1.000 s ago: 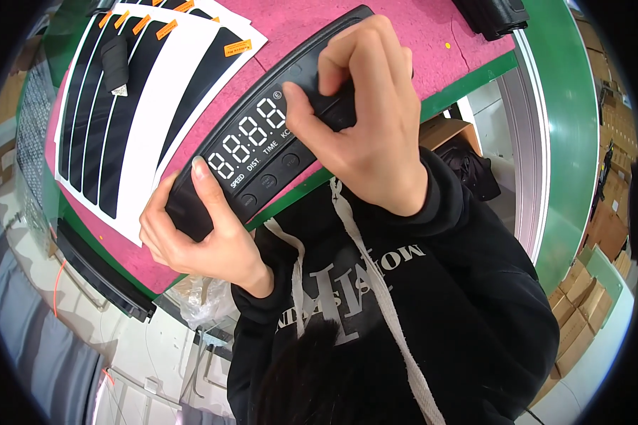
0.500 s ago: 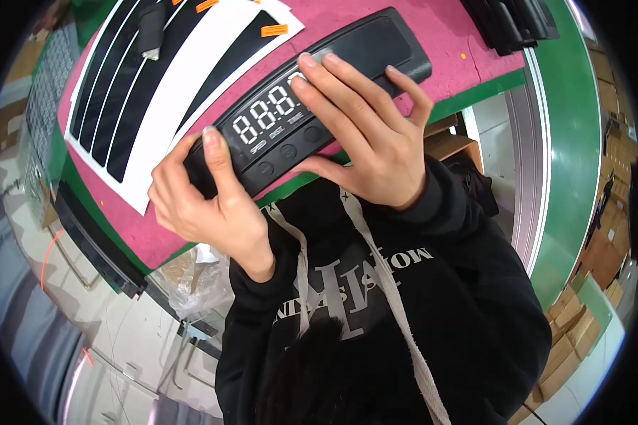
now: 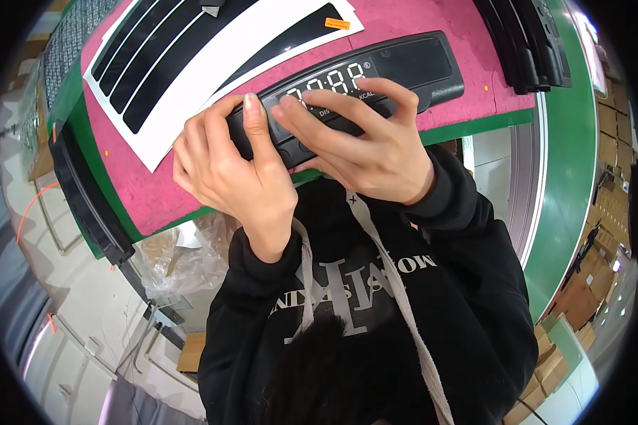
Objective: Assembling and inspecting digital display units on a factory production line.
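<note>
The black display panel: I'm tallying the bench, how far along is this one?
Looks done: the black display panel already shows its digit face. In hand: the left hand grips its end while the right hand lies flat across the face. Possibly left: black strips on the white sheet, and stacked black parts beside it.

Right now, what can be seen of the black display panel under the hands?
The panel is a long, curved black piece, plastic by its look, with a glossy window showing pale segmented digits and small buttons below. It lies tilted across the pink mat, near the mat's front edge. The left hand wraps its left end; the right hand lies across its middle, fingers spread over the window.
</note>
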`<move>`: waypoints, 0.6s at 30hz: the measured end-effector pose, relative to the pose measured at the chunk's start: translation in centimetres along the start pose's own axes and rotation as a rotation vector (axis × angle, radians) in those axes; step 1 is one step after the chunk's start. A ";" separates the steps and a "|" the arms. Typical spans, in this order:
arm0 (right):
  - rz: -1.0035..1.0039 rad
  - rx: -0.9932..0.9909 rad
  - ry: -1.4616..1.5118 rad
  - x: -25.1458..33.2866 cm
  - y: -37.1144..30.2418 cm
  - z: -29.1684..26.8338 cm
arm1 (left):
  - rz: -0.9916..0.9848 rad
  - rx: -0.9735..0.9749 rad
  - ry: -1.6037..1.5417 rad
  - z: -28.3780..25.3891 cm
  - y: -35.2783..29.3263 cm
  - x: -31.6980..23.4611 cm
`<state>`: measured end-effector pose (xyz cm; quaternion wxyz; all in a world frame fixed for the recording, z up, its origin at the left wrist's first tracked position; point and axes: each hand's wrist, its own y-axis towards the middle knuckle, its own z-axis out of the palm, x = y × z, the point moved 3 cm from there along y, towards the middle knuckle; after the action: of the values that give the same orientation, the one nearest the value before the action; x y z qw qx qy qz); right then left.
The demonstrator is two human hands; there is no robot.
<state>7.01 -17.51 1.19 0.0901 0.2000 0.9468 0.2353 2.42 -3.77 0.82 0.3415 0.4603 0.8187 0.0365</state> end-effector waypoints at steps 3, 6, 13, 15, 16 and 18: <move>-0.002 -0.111 -0.020 0.3 -0.6 0.2 | 0.005 -0.010 -0.004 0.1 0.0 0.0; -0.004 -0.110 0.008 0.4 -0.9 0.2 | 0.021 -0.016 -0.010 -0.1 -0.1 -0.1; 0.101 0.007 0.060 0.7 -0.3 0.3 | 0.013 -0.005 0.028 0.1 -0.1 -0.2; 0.146 0.041 0.053 1.2 -0.1 0.7 | 0.012 -0.008 0.022 0.0 -0.1 -0.1; 0.152 0.042 0.049 1.1 -0.2 0.6 | 0.008 -0.012 0.021 0.0 -0.1 0.0; 0.146 0.057 0.025 0.8 -0.3 0.6 | 0.008 -0.013 0.017 0.0 -0.2 -0.1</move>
<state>6.36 -17.23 0.48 0.0552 0.2682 0.9370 0.2169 2.33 -3.93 0.78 0.3375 0.4610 0.8194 0.0471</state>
